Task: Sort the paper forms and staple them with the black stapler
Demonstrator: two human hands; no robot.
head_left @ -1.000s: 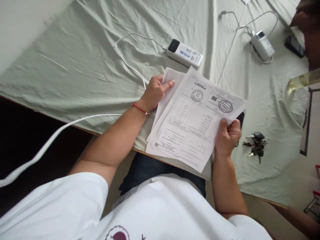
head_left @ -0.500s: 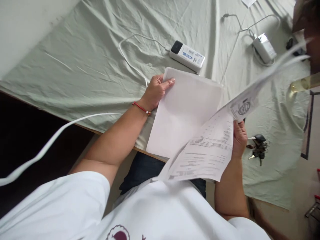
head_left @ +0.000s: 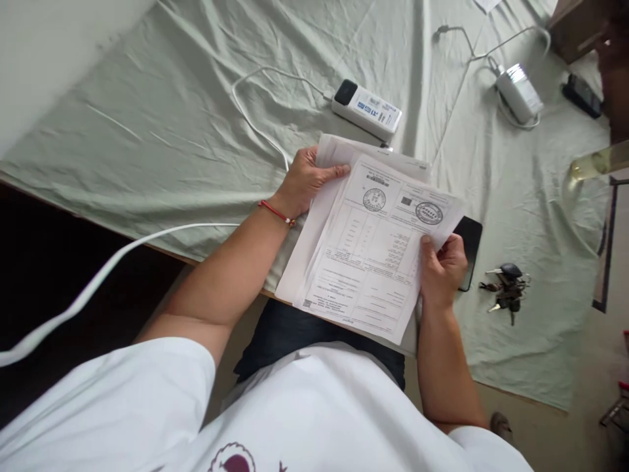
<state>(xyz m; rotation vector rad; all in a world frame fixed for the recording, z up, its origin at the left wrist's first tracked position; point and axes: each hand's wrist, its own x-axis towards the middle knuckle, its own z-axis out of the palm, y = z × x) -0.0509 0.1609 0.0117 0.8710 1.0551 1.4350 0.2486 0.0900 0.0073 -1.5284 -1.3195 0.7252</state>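
Printed paper sheets [head_left: 368,242] lie one over another between my hands, above the table's near edge. Two round stamps and a table of text show on the top sheet, while a paler sheet sticks out beneath it on the left. My left hand [head_left: 314,177] pinches the upper left edge, thumb on top; a red bracelet [head_left: 276,213] circles that wrist. On the right side, my right hand [head_left: 443,265] grips the edge between thumb and fingers. A black phone [head_left: 472,252] lies just behind that hand, partly hidden by it.
A white power bank [head_left: 367,111] with a cable lies beyond the papers on the green cloth [head_left: 171,131]. Keys [head_left: 508,288] lie to the right. Farther right are a white charger [head_left: 519,95], a dark device [head_left: 582,96] and a yellowish clear tube [head_left: 597,164].
The lifted, bent sheets in my right hand have come down flat over the pale sheet in my left. My right hand has moved left, uncovering the phone.
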